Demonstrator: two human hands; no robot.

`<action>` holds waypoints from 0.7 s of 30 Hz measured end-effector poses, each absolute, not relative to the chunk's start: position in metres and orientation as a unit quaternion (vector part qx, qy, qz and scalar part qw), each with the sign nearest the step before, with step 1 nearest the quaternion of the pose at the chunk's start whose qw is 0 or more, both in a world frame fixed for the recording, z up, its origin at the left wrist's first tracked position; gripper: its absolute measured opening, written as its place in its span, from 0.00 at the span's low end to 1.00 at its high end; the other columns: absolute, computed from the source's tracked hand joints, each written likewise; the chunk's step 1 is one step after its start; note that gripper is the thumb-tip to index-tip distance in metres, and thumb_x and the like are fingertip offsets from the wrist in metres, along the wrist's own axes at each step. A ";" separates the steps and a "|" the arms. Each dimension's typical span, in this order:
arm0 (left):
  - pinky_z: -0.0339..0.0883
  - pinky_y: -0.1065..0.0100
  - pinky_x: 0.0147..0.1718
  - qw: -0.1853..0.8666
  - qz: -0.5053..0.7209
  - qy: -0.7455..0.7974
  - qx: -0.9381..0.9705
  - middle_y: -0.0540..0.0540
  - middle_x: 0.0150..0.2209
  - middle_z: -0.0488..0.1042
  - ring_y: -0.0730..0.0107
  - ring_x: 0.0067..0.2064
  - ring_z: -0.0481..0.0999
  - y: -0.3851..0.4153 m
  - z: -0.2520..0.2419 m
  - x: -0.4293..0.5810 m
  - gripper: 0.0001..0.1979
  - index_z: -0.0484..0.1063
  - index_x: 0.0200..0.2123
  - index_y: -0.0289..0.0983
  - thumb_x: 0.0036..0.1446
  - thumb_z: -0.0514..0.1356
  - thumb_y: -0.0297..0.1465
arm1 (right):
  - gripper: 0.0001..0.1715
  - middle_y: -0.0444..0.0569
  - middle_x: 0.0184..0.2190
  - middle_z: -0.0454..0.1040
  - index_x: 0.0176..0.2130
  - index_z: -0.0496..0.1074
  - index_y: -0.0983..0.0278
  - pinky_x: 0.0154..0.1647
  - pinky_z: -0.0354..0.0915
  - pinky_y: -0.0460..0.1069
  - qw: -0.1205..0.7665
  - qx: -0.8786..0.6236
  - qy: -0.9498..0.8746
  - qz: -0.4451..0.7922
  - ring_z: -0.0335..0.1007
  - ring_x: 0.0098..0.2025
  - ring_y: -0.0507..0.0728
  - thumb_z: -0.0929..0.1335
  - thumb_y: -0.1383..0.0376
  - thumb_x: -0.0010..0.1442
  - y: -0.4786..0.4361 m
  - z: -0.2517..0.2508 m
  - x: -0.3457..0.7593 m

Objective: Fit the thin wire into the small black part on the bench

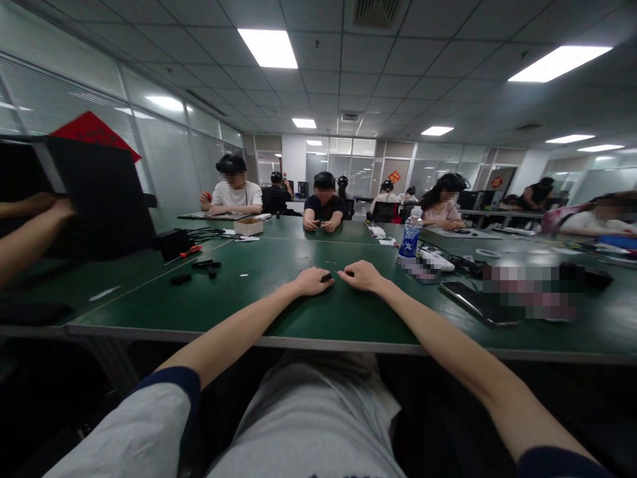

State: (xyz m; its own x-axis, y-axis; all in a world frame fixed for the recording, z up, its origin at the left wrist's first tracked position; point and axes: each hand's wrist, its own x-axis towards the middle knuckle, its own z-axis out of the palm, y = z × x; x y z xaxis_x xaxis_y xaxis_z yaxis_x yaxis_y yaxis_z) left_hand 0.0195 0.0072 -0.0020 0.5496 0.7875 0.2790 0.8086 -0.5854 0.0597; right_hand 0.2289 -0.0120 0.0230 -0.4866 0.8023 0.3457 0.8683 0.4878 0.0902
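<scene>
My left hand [312, 282] rests on the green table with its fingers closed around a small black piece [326, 277], whose exact kind is too small to tell. Just to the right, apart from it, lies my right hand [364, 275] with fingers curled in. Something dark shows at the right hand's thumb and finger, but I cannot make out what it is. Several similar small black pieces [180, 279] lie on the table to the left. A tiny white scrap [243, 275] sits between them and my left hand.
A blue-labelled bottle [411, 234] and a black phone [478, 304] are on the right, near cables and a white device [436, 259]. Left stand an orange-handled tool [190, 251], a black box-shaped device [172, 244] and a cardboard box [248, 228]. Several people sit around; another person's arms [34, 229] reach in at left.
</scene>
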 end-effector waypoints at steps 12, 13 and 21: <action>0.64 0.69 0.33 0.043 -0.144 -0.458 -0.876 0.44 0.35 0.76 0.62 0.37 0.75 0.009 -0.004 0.020 0.21 0.73 0.36 0.40 0.57 0.48 0.47 | 0.31 0.50 0.32 0.77 0.32 0.76 0.62 0.34 0.55 0.45 0.123 -0.466 -0.861 -0.161 0.70 0.35 0.55 0.54 0.47 0.63 -0.007 0.016 0.220; 0.64 0.69 0.33 0.044 -0.144 -0.458 -0.876 0.44 0.36 0.76 0.62 0.37 0.75 0.009 -0.004 0.020 0.21 0.73 0.36 0.40 0.57 0.48 0.47 | 0.31 0.49 0.32 0.77 0.32 0.76 0.61 0.33 0.55 0.45 0.124 -0.466 -0.861 -0.164 0.70 0.35 0.55 0.54 0.47 0.63 -0.007 0.016 0.221; 0.63 0.69 0.32 0.040 -0.149 -0.459 -0.875 0.44 0.36 0.76 0.62 0.37 0.75 0.011 -0.005 0.019 0.22 0.74 0.35 0.40 0.56 0.48 0.48 | 0.32 0.50 0.31 0.77 0.32 0.77 0.61 0.31 0.54 0.45 0.110 -0.471 -0.859 -0.168 0.70 0.33 0.55 0.54 0.46 0.62 -0.006 0.018 0.223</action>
State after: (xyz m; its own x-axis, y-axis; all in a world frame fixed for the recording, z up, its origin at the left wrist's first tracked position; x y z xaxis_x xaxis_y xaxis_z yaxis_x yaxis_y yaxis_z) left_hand 0.0187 0.0108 -0.0052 0.5346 0.7911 0.2972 0.8152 -0.5755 0.0656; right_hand 0.2231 -0.0063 0.0182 -0.5328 0.7719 0.3468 0.8457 0.5006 0.1851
